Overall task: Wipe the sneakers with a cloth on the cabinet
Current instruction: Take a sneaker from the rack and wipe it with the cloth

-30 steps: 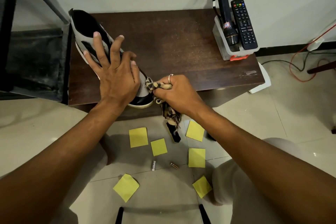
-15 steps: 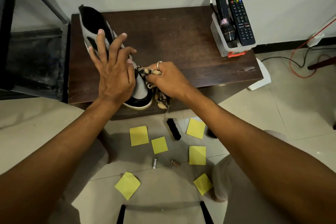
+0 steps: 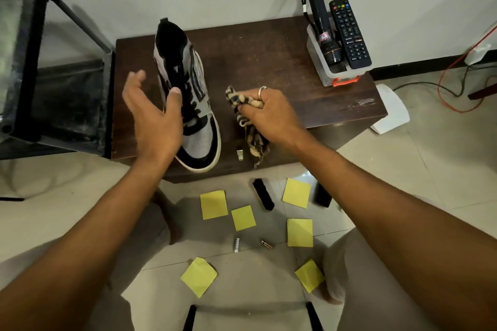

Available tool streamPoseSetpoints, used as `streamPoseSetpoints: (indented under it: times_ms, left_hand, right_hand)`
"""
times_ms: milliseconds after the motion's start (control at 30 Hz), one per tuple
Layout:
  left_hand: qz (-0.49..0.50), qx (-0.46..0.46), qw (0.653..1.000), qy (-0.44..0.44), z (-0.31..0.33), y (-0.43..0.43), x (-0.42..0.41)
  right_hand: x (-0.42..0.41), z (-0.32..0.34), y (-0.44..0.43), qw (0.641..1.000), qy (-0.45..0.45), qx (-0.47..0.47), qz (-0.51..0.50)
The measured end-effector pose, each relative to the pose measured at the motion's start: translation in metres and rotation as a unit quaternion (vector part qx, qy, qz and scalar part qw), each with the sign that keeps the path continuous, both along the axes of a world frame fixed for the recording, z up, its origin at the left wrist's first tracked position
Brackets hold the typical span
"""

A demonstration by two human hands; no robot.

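Note:
A grey and black high-top sneaker (image 3: 192, 105) with a white sole stands upright on the dark wooden cabinet (image 3: 269, 62), its toe at the front edge. My left hand (image 3: 150, 113) hovers just left of it with fingers spread, the thumb near the laces, holding nothing. My right hand (image 3: 265, 113) grips a bunched, patterned tan and black cloth (image 3: 242, 105) to the right of the sneaker, apart from it. The cloth's tail hangs over the cabinet's front edge.
A clear holder (image 3: 330, 70) with a black torch (image 3: 321, 21) and a remote (image 3: 349, 32) stands at the cabinet's back right. A black metal rack (image 3: 53, 75) is at left. On the floor lie yellow notes (image 3: 213, 204), a black brush (image 3: 263, 193) and two small batteries (image 3: 236, 244).
My left hand has lifted off the sneaker and opened to its left. My right hand has drawn the cloth away from the toe to the right. The sneaker now stands free.

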State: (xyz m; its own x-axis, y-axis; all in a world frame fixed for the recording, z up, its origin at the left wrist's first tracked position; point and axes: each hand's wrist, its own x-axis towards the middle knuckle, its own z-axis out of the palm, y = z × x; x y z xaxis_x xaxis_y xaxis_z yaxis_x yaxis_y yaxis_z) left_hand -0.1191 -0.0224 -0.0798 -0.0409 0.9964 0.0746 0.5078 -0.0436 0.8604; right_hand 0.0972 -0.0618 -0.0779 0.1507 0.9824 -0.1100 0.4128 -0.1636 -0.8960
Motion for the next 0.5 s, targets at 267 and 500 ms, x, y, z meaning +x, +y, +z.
streamPoseSetpoints:
  times_ms: [267,500]
  left_hand:
    - [-0.005,-0.038,0.995,0.089,-0.040,-0.015,0.021]
    - [0.006,-0.015,0.991,0.130,-0.048,-0.010,0.021]
  right_hand:
    - [-0.051,-0.023,0.016,0.997,0.020,0.070,-0.002]
    - [-0.042,-0.014,0.002,0.994,-0.031,0.017,0.100]
